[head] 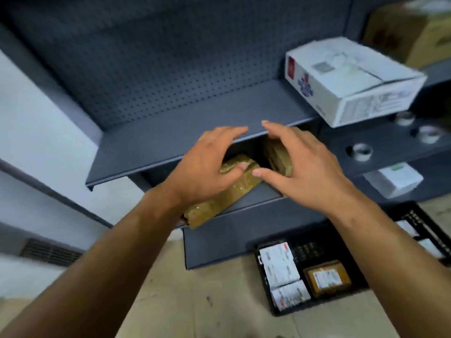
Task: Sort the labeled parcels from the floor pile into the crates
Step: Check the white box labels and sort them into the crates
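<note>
Head view: left hand and right hand are both spread and grip nothing, poised over a brown parcel. It lies flat on the lower shelf, overhanging the edge, probably awaiting pickup. Second brown parcel sits behind. Floor crate already holds labelled parcels.

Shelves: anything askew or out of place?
The white box sits skewed, one corner overhanging its shelf. A brown parcel sticks out past the front of the lower shelf, under the left hand.
</note>
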A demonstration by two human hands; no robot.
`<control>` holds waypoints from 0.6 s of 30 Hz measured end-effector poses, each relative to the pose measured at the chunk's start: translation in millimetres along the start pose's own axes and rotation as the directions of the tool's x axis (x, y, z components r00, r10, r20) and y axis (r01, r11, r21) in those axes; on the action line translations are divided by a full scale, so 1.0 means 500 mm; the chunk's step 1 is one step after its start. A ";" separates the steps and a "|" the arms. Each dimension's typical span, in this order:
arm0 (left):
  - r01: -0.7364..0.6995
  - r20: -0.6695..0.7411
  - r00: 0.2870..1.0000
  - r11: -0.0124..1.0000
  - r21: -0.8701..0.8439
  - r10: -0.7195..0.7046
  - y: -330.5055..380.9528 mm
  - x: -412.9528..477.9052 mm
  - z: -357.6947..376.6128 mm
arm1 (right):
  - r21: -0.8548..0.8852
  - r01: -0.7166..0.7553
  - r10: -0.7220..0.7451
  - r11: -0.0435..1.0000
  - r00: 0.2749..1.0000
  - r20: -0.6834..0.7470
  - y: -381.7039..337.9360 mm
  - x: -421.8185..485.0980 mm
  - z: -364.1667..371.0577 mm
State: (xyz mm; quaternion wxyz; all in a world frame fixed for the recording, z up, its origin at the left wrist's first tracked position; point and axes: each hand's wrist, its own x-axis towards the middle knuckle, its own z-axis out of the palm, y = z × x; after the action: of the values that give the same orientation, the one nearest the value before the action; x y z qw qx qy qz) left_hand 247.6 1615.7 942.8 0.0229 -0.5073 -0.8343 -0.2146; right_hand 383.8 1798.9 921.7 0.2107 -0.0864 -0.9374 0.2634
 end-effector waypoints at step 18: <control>0.367 -0.361 0.887 0.914 0.170 -0.289 -0.262 -0.684 -0.547 | 0.081 0.512 -0.518 0.855 0.835 0.186 -0.845 0.061 0.193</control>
State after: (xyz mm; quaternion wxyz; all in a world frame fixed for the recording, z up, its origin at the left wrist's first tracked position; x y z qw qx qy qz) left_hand 251.8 1173.8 1059.5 0.1841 -0.3086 -0.9121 -0.1972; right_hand 292.6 1405.6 1081.8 0.1790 0.1987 -0.9387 0.2175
